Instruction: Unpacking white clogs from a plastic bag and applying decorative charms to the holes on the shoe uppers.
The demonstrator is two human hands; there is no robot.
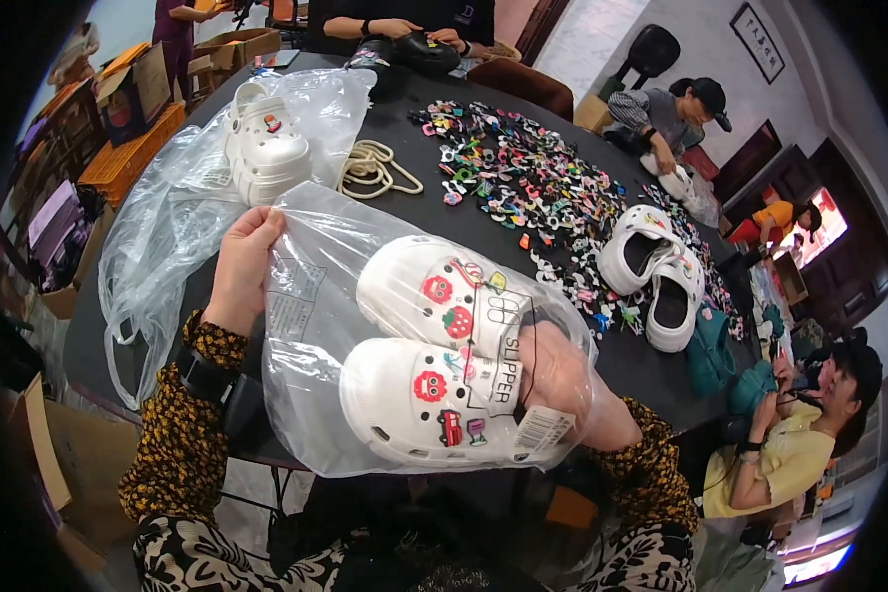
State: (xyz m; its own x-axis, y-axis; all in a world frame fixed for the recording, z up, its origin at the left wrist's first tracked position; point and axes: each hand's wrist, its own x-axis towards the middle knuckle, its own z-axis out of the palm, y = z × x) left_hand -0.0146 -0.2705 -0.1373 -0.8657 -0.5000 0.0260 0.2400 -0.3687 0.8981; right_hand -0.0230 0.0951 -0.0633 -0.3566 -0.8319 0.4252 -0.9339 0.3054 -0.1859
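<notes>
A pair of white clogs (380, 385) with red, strawberry and vehicle charms lies inside a clear printed plastic bag (301, 370). My left hand (242, 259) pinches the bag's upper left corner, fingers closed. Reaching into the bag from the right, my right hand (553, 370) grips the clogs at their heel end. Its fingertips are partly hidden by the shoes and the printing. A white barcode tag (545, 431) hangs beside that hand. Both clogs are held above the near edge of the dark table (414, 212), toes pointing left.
White clogs (266, 148) rest on clear plastic bags (163, 247) at left, beside a cream cord (375, 168). Many loose shoe charms (523, 178) cover the table's middle. Another white pair (651, 266) and teal clogs (710, 350) lie right. Several people work around the table.
</notes>
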